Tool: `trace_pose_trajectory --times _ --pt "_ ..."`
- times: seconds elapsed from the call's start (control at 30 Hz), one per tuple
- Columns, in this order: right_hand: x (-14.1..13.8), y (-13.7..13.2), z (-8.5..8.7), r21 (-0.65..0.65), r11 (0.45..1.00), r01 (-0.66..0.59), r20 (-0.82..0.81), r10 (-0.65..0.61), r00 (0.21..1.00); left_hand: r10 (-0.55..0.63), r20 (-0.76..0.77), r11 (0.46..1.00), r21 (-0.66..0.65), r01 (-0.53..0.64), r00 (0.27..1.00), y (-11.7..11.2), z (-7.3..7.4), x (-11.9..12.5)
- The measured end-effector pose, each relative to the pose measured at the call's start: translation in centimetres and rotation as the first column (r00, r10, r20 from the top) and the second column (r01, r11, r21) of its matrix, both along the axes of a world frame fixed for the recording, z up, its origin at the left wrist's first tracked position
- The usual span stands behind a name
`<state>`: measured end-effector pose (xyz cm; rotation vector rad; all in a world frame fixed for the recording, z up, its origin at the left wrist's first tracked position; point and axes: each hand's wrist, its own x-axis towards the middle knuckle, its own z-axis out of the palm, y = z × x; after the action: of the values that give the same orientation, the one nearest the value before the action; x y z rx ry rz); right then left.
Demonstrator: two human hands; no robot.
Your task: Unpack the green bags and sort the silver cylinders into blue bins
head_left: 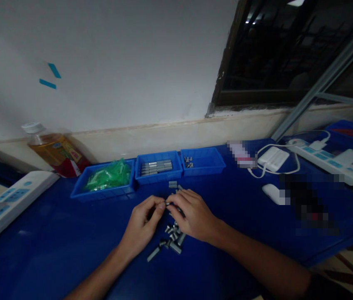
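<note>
Pinching a small metal part (pixel 167 204) from both sides, low over the blue table (pixel 54 237), presumably to hold so slight a thing steady. Working just above loose screws (pixel 172 231) and posts (pixel 153 254), probably placed close to spare reaching. Facing, in a row before the wall (pixel 126 71), left bin (pixel 104 195) for green plastic (pixel 110 176), middle bin (pixel 159 178) for stacked posts (pixel 156 166), right bin (pixel 206 168) for small screws (pixel 189 161), apparently sorted by kind to avoid mixing. Gripping with the left hand (pixel 141 223) by thumb and forefinger, tips together on the part; gripping with the right hand (pixel 195 213) by thumb and bent fingers, likewise clamped on it, hiding much of it. Cannot tell its exact shape.
</note>
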<state>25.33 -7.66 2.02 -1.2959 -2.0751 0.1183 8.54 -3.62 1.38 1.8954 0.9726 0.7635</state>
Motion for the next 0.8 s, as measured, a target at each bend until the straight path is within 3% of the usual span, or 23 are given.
trace_pose_trajectory --times 0.2,0.3,0.37,0.47,0.6,0.8 --pt "0.8 0.3 0.2 0.044 0.999 0.023 0.003 -0.023 1.000 -0.060 -0.037 0.998 0.017 0.061 0.998 -0.1 0.4 0.1" --pt "3.7 2.0 1.6 0.076 0.982 0.170 -0.023 -0.169 0.985 -0.084 -0.078 0.996 0.006 0.085 0.993 -0.1 0.3 0.2" --pt "6.2 3.9 3.0 0.010 0.957 0.290 -0.010 -0.290 0.957 -0.093 -0.107 0.995 0.015 0.095 0.990 -0.1 0.2 0.2" --pt "9.3 7.5 4.6 -0.123 0.875 0.468 0.189 -0.442 0.877 -0.110 -0.133 0.992 0.047 0.117 0.985 -0.1 0.0 0.2" --pt "10.1 11.6 4.9 -0.229 0.859 0.459 0.439 -0.329 0.836 -0.122 -0.161 0.988 0.072 0.135 0.979 -0.1 -0.1 0.2" --pt "8.9 13.9 3.8 -0.289 0.860 0.419 0.518 -0.228 0.825 -0.141 -0.172 0.985 0.076 0.156 0.975 -0.3 0.1 0.3"
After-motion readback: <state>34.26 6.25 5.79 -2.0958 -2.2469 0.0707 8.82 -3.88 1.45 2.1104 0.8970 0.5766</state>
